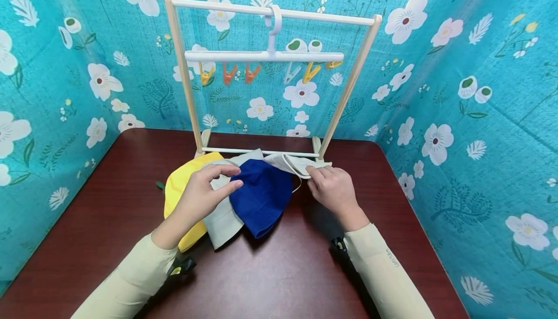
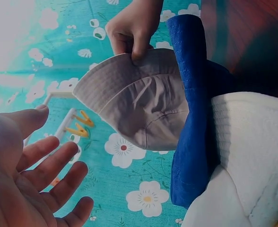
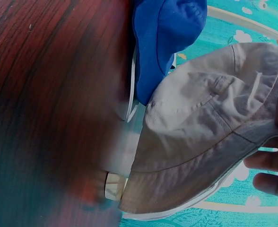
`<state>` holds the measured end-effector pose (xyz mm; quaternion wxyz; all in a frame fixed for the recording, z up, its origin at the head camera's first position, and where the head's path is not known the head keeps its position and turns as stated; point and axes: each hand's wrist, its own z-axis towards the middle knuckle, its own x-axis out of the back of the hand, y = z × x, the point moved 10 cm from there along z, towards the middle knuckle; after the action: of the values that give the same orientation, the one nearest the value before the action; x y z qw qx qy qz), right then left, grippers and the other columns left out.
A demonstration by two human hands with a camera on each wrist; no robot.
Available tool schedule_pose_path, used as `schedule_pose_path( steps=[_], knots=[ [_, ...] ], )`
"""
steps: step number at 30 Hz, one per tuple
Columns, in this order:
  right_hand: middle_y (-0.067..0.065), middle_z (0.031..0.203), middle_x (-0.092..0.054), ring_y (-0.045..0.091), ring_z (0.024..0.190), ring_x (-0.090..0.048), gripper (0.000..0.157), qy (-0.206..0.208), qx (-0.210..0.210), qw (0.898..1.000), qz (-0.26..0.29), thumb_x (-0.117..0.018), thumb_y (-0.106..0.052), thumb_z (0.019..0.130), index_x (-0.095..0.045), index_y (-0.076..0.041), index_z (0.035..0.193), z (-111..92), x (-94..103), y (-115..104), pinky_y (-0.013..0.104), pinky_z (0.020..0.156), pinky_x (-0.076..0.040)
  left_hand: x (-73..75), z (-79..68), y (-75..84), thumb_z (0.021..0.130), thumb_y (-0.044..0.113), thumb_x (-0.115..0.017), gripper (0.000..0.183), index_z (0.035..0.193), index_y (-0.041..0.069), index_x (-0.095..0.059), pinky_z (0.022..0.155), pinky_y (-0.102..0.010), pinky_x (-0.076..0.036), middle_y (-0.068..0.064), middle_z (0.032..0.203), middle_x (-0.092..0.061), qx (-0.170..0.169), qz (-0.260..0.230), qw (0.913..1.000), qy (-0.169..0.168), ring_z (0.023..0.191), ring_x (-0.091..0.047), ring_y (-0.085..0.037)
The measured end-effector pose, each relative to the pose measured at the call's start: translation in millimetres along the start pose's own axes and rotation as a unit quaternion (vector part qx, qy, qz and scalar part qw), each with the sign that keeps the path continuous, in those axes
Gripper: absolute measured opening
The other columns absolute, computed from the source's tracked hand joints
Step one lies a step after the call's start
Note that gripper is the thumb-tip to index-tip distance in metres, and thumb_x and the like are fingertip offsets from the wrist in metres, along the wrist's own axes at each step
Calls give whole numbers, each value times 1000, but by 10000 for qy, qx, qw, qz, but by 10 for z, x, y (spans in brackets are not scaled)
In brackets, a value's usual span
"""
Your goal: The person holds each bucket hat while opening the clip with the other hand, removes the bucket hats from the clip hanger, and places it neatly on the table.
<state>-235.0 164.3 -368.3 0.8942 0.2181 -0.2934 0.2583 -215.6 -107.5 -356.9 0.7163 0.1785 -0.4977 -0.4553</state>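
My right hand (image 1: 333, 188) pinches the brim of a beige bucket hat (image 3: 200, 123) between thumb and fingers. The same beige hat is held on its side in the left wrist view, its crown creased. To its left, a blue bucket hat (image 1: 263, 195) overlaps a pale grey hat (image 1: 222, 219). A yellow hat (image 1: 174, 183) lies furthest left, partly behind my left forearm. Above the grey and blue hats, my left hand (image 1: 202, 190) has its thumb and fingers spread apart, with nothing between them. A thin white cord (image 3: 131, 94) hangs by the blue hat.
A wooden rack (image 1: 344, 96) stands at the back of the dark red table (image 1: 279, 280). From its top bar hangs a white hanger (image 1: 266, 56) with several yellow, orange and pale clips (image 1: 309, 72). Flowered turquoise cloth (image 1: 479, 164) surrounds the table.
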Motion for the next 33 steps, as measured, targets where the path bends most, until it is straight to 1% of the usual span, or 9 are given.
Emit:
schedule_pose_path(
  steps=[6, 12, 15, 22, 27, 30, 33],
  knots=[
    [6, 83, -72, 22, 72, -69, 27, 42, 230, 9996, 182, -61, -14, 81, -71, -10, 106, -41, 15, -49, 39, 61, -53, 0, -20, -47, 86, 46, -68, 26, 109, 33, -67, 86, -36, -47, 17, 109, -66, 110, -86, 9999, -22, 105, -58, -1],
    [5, 85, -73, 21, 75, -68, 28, -178, 441, 9982, 354, -61, -14, 82, -70, -12, 108, -121, -11, -44, 38, 62, -53, -13, -12, -76, 86, 48, -67, 27, 108, 33, -67, 87, -36, -47, 18, 108, -66, 187, -114, 9997, -83, 104, -59, -1],
    [5, 87, -73, 21, 77, -69, 29, -285, 538, 9971, 456, -61, -16, 82, -70, -12, 110, -163, -32, -38, 39, 64, -54, -12, -11, -91, 86, 48, -67, 27, 108, 33, -67, 87, -36, -47, 18, 108, -66, 210, -136, 9996, -93, 104, -58, -1],
    [3, 89, -74, 17, 78, -69, 30, -604, 711, 9935, 650, -60, -14, 83, -70, -13, 111, -237, -63, -42, 37, 74, -56, -10, -11, -102, 86, 49, -66, 27, 109, 34, -67, 87, -36, -47, 18, 109, -65, 216, -120, 9996, -123, 105, -58, -1],
    [2, 89, -74, 15, 78, -69, 31, -952, 702, 9896, 823, -64, -14, 81, -70, -15, 111, -298, -118, -31, 35, 73, -56, -3, 0, -90, 86, 50, -67, 27, 108, 34, -67, 87, -36, -47, 18, 108, -66, 215, -109, 9996, -130, 104, -58, -1],
    [0, 89, -73, 14, 78, -68, 30, -1185, 698, 9864, 898, -64, -15, 81, -71, -15, 110, -327, -150, -33, 34, 73, -56, 5, 9, -78, 86, 49, -67, 26, 108, 35, -67, 86, -36, -47, 19, 108, -65, 188, -101, 9997, -134, 104, -58, -1],
    [-1, 90, -73, 13, 78, -68, 29, -1332, 710, 9839, 956, -64, -14, 81, -71, -16, 109, -344, -168, -34, 33, 71, -56, 17, 19, -61, 86, 49, -66, 26, 108, 35, -67, 86, -36, -47, 19, 109, -65, 135, -76, 9998, -127, 104, -58, -1]
  ],
)
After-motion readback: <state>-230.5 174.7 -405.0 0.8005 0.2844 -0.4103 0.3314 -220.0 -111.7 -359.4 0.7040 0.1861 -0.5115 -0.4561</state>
